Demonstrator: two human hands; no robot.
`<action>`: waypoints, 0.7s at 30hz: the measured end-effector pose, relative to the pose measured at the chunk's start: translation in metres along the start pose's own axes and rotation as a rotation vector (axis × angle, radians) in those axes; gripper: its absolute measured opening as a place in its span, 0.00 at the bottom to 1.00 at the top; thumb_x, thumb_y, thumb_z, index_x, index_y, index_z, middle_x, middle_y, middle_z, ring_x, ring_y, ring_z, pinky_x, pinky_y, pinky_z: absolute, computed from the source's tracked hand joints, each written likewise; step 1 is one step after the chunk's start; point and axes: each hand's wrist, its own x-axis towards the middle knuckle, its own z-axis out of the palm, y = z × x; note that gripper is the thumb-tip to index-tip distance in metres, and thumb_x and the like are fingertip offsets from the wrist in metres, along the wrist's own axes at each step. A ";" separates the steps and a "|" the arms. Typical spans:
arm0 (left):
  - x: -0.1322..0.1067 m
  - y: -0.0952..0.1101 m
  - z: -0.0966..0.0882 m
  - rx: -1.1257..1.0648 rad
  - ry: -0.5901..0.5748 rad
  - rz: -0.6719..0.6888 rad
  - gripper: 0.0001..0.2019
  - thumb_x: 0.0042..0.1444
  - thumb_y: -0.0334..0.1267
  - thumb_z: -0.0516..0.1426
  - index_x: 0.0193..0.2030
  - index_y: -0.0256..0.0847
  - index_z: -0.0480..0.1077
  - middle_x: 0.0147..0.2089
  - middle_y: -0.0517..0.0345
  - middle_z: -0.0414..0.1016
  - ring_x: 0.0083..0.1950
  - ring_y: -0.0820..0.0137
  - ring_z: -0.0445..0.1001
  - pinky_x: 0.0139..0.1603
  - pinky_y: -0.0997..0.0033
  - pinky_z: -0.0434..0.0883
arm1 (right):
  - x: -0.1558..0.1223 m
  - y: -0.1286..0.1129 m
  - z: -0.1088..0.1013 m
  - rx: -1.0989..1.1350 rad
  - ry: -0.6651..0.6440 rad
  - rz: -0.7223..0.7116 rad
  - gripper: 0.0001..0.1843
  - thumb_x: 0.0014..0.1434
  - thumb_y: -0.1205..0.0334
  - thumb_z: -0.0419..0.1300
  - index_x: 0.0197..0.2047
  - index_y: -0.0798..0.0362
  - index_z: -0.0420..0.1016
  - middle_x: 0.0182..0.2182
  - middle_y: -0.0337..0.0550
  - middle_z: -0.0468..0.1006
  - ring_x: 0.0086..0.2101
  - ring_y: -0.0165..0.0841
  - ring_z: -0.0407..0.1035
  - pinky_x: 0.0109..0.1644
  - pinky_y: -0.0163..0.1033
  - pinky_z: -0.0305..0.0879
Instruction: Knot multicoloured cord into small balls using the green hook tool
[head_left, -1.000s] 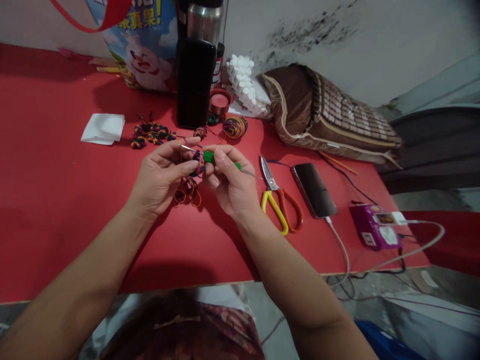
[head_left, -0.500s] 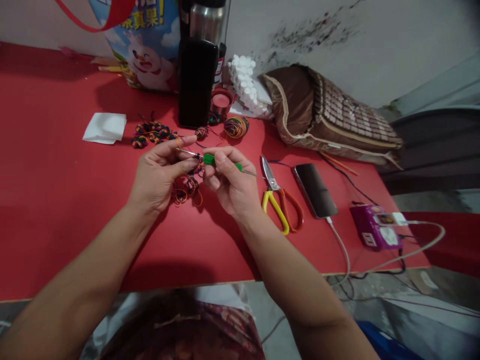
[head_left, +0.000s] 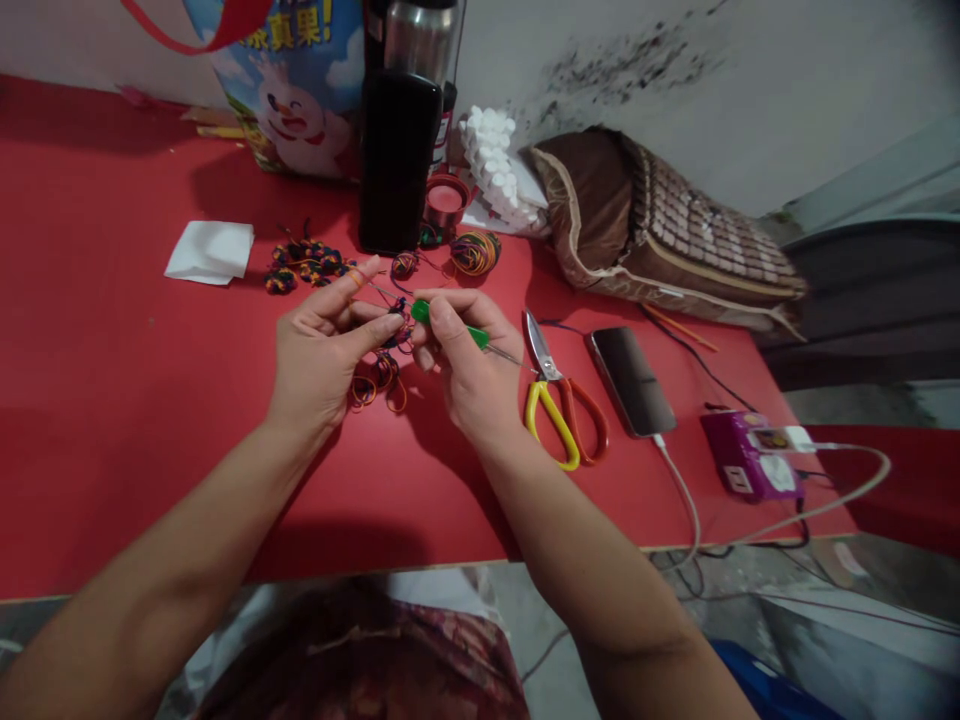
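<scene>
Between the thumb and fingers of my right hand (head_left: 476, 355) is a crochet hook (head_left: 477, 336) with a green grip and thin metal ends. Its front end points left, toward my left hand (head_left: 322, 345). That hand pinches a piece of dark multicoloured crochet (head_left: 397, 320), with a strand of orange yarn round its raised index finger. Loose loops of yarn (head_left: 379, 385) hang below the piece, near the table. Behind the hands are a small yarn ball (head_left: 403, 265) and a larger one (head_left: 475, 254). A finished-looking crochet strip (head_left: 304, 265) lies to the left.
Scissors (head_left: 551, 385) with yellow and orange handles lie right of my right hand. Beyond them are a charging phone (head_left: 631, 382) and a purple box (head_left: 750, 455) with cables. A black phone (head_left: 400, 165) stands upright behind the yarn. A brown cushion (head_left: 667, 220) rests against the wall.
My right hand and the hook have shifted slightly right, away from my left hand. The left index finger has risen a little, and the crochet piece shows more between the hands.
</scene>
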 end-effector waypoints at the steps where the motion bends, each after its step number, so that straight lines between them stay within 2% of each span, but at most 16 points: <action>1: 0.000 -0.001 0.000 0.010 0.008 -0.003 0.20 0.48 0.25 0.74 0.46 0.49 0.89 0.30 0.64 0.85 0.31 0.73 0.81 0.35 0.75 0.79 | 0.000 0.001 0.000 -0.001 0.000 -0.016 0.14 0.68 0.46 0.72 0.46 0.47 0.83 0.30 0.33 0.80 0.24 0.24 0.68 0.31 0.35 0.71; 7: -0.002 -0.004 0.002 0.061 0.053 -0.019 0.19 0.50 0.26 0.73 0.48 0.46 0.87 0.33 0.63 0.86 0.32 0.73 0.82 0.34 0.75 0.79 | -0.002 0.000 0.004 -0.095 0.028 -0.075 0.13 0.69 0.47 0.70 0.46 0.48 0.81 0.31 0.33 0.80 0.24 0.24 0.69 0.30 0.35 0.71; 12: -0.003 -0.006 0.003 0.007 0.061 -0.049 0.17 0.50 0.23 0.73 0.46 0.43 0.86 0.32 0.64 0.86 0.30 0.75 0.81 0.33 0.77 0.79 | -0.007 -0.004 0.010 -0.152 0.071 -0.034 0.15 0.69 0.44 0.70 0.47 0.47 0.80 0.32 0.34 0.77 0.28 0.26 0.70 0.35 0.37 0.72; 17: -0.004 -0.002 0.002 -0.030 0.011 -0.095 0.17 0.52 0.24 0.73 0.47 0.44 0.85 0.32 0.64 0.84 0.28 0.72 0.80 0.28 0.73 0.77 | -0.010 -0.004 0.013 -0.125 0.087 -0.011 0.16 0.67 0.42 0.72 0.47 0.44 0.81 0.33 0.35 0.77 0.30 0.29 0.70 0.39 0.40 0.74; 21: 0.000 0.004 -0.001 -0.041 -0.038 -0.118 0.17 0.50 0.24 0.73 0.45 0.46 0.86 0.31 0.65 0.83 0.30 0.72 0.80 0.30 0.74 0.78 | -0.006 0.001 0.009 -0.057 0.047 0.017 0.18 0.66 0.41 0.71 0.49 0.44 0.82 0.33 0.35 0.77 0.29 0.29 0.70 0.38 0.40 0.73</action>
